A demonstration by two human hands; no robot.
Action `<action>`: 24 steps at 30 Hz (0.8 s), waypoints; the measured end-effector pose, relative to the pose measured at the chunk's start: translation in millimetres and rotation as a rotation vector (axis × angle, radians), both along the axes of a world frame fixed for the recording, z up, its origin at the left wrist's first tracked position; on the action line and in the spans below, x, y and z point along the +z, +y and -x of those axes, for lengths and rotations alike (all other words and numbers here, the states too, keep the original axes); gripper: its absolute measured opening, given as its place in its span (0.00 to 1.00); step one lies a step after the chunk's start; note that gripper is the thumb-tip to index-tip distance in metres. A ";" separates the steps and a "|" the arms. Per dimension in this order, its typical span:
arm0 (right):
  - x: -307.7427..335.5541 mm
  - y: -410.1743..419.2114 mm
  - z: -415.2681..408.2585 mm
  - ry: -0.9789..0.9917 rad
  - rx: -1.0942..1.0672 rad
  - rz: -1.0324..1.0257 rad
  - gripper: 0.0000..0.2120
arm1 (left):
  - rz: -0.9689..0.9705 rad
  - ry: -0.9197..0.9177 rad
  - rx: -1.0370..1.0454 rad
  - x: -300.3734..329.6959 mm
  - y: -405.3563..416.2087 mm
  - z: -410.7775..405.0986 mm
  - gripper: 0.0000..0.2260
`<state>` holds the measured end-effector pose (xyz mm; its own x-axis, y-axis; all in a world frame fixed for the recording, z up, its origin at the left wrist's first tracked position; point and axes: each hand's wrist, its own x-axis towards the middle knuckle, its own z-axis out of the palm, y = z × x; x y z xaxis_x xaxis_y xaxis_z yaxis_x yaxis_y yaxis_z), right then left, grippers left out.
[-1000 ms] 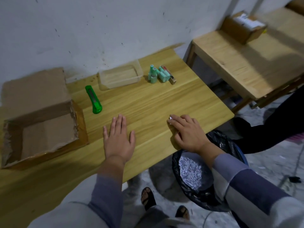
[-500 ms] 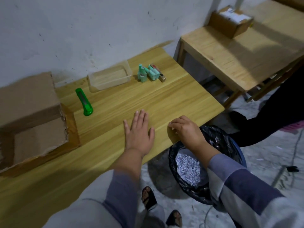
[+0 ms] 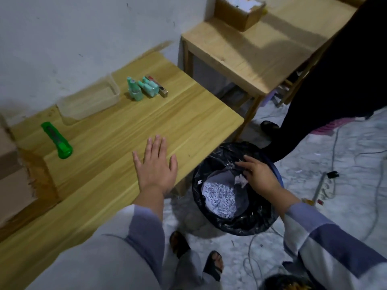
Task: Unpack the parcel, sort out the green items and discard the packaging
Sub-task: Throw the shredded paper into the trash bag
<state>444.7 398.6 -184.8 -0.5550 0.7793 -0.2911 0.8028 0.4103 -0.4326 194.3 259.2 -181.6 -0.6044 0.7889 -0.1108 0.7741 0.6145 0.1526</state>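
Observation:
My left hand (image 3: 156,164) lies flat and open on the wooden table (image 3: 117,130), near its front edge. My right hand (image 3: 258,173) hangs over the bin (image 3: 236,189) lined with a black bag, fingers spread. A small white paper scrap (image 3: 240,181) sits just under its fingers, and I cannot tell whether they touch it. Shredded white paper (image 3: 219,195) fills the bin. Several small green bottles (image 3: 142,87) lie at the table's back, beside a clear plastic tray (image 3: 90,100). The opened cardboard parcel (image 3: 14,174) sits at the left edge.
A green utility knife (image 3: 57,140) lies left of my left hand. A second wooden table (image 3: 251,47) with a cardboard box (image 3: 239,11) stands to the right. A person in dark clothing (image 3: 335,84) stands behind the bin. Cables (image 3: 356,164) trail over the floor.
My right hand has left the table's front edge and moved right, out over the bin, where its fingers have spread. The left hand stays flat on the table. The view has swung right.

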 end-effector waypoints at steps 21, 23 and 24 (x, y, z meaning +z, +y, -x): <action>68.4 -4.1 43.0 0.092 0.133 -0.028 0.13 | 0.024 -0.224 -0.009 41.2 -10.6 9.8 0.25; 81.1 -10.2 56.9 0.110 0.192 -0.035 0.13 | 0.011 -0.223 0.001 52.9 -26.5 10.4 0.25; 88.2 -14.7 65.3 0.110 0.221 -0.037 0.13 | -0.004 -0.231 0.016 57.8 -36.1 12.2 0.25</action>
